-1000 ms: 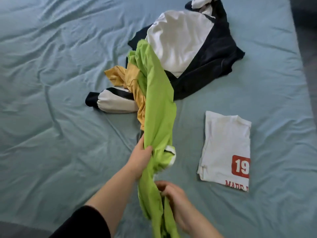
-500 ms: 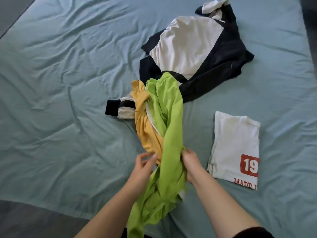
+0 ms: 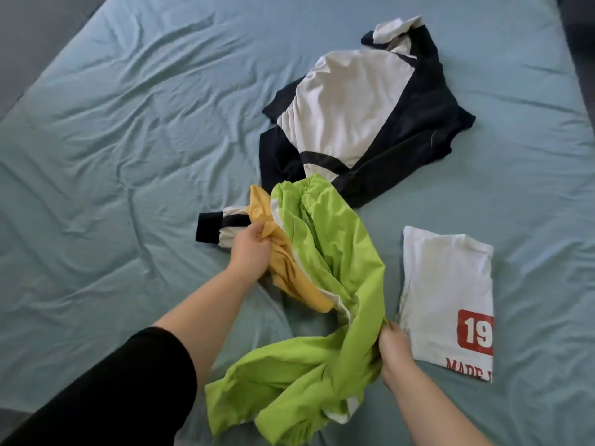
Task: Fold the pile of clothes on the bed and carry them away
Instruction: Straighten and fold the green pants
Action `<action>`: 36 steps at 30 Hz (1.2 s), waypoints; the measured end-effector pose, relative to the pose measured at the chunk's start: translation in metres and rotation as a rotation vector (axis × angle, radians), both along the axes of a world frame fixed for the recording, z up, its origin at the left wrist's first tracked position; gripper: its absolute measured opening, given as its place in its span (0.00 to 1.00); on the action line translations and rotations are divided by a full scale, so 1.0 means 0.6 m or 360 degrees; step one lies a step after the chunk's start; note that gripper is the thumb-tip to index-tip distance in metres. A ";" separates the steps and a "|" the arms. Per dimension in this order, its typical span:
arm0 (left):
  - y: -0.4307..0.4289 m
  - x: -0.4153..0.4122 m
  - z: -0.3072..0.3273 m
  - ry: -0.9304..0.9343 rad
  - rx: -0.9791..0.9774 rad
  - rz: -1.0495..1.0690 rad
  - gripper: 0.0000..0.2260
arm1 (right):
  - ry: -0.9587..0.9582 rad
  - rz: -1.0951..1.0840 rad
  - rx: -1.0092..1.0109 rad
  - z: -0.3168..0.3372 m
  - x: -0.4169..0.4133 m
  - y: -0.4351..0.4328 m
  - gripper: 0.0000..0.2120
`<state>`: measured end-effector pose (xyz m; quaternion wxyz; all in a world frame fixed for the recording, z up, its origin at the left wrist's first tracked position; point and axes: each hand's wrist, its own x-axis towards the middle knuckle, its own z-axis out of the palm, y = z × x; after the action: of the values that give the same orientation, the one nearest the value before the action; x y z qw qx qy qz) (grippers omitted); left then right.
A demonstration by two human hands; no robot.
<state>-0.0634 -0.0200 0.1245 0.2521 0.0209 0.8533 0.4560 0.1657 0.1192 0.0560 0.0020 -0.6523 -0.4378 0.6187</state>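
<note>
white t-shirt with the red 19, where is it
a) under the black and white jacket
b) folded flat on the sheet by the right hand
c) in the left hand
B: the white t-shirt lies folded on the sheet beside the right hand, which grips the green garment; the left hand grips the yellow cloth.

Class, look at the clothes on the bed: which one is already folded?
The white T-shirt with the red print, a neat flat rectangle on the right. The green garment, the yellow garment and the black-and-white jacket lie crumpled.
</note>
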 end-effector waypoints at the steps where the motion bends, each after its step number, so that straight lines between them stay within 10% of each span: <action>1: 0.013 -0.024 0.022 0.0063 0.0022 0.0022 0.15 | -0.0013 0.0032 0.0026 0.005 -0.005 0.003 0.11; 8: 0.098 -0.171 0.125 0.0375 0.0148 -0.0156 0.23 | 0.0125 0.0057 0.0097 0.068 -0.055 0.024 0.13; 16: 0.065 0.017 -0.020 -0.0792 -0.0257 0.0044 0.52 | 0.0318 0.0053 -0.0652 0.087 -0.024 0.001 0.12; 20: 0.052 0.079 -0.082 -0.1179 0.0395 0.0585 0.30 | -0.0007 0.0400 -0.0653 0.056 0.006 0.005 0.13; 26: 0.027 0.087 -0.084 -0.0957 0.0262 0.0290 0.18 | 0.0030 0.0412 0.0737 0.040 -0.044 0.059 0.12; 28: 0.013 0.096 -0.081 -0.0954 0.0212 0.0260 0.19 | 0.0144 0.0728 0.0630 0.033 -0.086 0.039 0.08; 32: -0.017 0.124 -0.084 -0.1038 0.0245 0.0449 0.11 | -0.0060 0.1019 0.0174 -0.024 -0.133 -0.014 0.41; 36: -0.044 0.134 -0.108 -0.0648 0.0191 0.0294 0.12 | -0.0303 0.0936 0.0354 -0.075 -0.135 -0.022 0.18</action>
<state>0.0172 -0.0467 0.0595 0.3746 -0.1349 0.7544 0.5219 0.0849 0.1060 0.0112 -0.1463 -0.5486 -0.6706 0.4775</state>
